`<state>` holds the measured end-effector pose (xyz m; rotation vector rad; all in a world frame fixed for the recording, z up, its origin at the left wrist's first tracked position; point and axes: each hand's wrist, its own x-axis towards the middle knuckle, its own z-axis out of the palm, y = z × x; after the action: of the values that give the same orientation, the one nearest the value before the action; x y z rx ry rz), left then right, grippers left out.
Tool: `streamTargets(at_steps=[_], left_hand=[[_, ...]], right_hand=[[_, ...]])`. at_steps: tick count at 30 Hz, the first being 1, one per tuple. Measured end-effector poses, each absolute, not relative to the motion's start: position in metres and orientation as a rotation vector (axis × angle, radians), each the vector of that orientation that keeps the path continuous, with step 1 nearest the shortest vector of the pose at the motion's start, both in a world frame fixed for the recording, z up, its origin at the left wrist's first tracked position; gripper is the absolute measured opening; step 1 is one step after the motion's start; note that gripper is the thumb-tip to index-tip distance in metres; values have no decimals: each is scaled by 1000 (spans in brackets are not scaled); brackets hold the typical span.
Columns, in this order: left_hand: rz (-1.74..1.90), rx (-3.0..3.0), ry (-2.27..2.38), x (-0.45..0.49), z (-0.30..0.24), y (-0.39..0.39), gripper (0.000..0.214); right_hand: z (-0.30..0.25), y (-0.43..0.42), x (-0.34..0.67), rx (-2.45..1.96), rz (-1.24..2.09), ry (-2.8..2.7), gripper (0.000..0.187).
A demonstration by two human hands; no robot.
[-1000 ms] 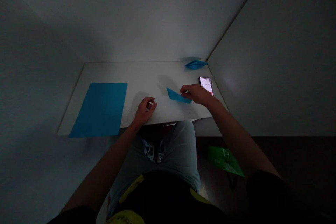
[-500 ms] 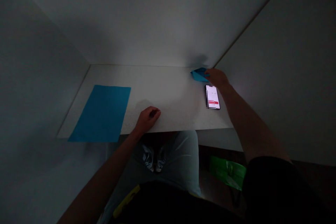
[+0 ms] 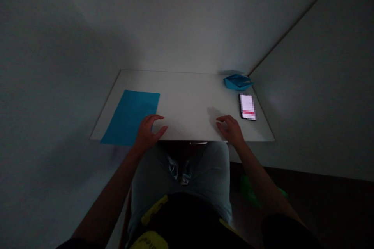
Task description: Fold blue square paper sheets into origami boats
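Note:
A flat sheet of blue paper lies on the left part of the white table. My left hand rests at the sheet's right edge near the table's front, fingers spread and holding nothing. My right hand lies on the table near the front edge, right of centre, fingers apart and empty. Folded blue paper shapes sit in the far right corner, away from both hands.
A lit phone lies on the table near its right edge, between the folded shapes and my right hand. White walls close in the table at the back and right. A green bag lies on the dark floor by my right leg.
My right hand carried a folded blue paper to the far right corner, let go of it there and drew back to the table's front. My left hand opened and slid left to the blue sheet.

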<state>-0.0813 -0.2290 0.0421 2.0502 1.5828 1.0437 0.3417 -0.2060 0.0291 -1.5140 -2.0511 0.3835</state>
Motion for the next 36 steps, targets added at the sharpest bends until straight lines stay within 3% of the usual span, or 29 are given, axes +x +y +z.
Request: streamTargets(at_steps=[5, 6, 10, 16, 18, 24, 28, 30, 32, 36], left_hand=[[641, 2245, 1867, -191, 23, -283, 100], [583, 2280, 1864, -204, 18, -292, 98], [468, 2342, 1803, -214, 11, -308, 58], [414, 2429, 1556, -126, 29, -295, 64], [392, 2461, 1460, -90, 36, -288, 61], [474, 2464, 1278, -44, 56, -269, 48], [603, 2338, 1334, -73, 45, -262, 89], [640, 2280, 1336, -86, 33, -259, 98], [686, 2239, 1336, -91, 20, -254, 89], [756, 2203, 1357, -74, 4, -238, 51]], right_hand=[[12, -239, 308, -1476, 437, -2011, 24], [10, -243, 299, -1450, 451, -2036, 24], [9, -251, 252, -1325, 513, -2197, 28], [13, -250, 208, -1199, 506, -2421, 83], [14, -245, 212, -1194, 500, -2468, 90], [19, -236, 259, -1245, 501, -2570, 72], [22, -238, 284, -1273, 549, -2443, 41], [22, -238, 290, -1286, 595, -2323, 31], [21, -236, 294, -1294, 649, -2236, 35], [19, -228, 292, -1392, 757, -2111, 50]])
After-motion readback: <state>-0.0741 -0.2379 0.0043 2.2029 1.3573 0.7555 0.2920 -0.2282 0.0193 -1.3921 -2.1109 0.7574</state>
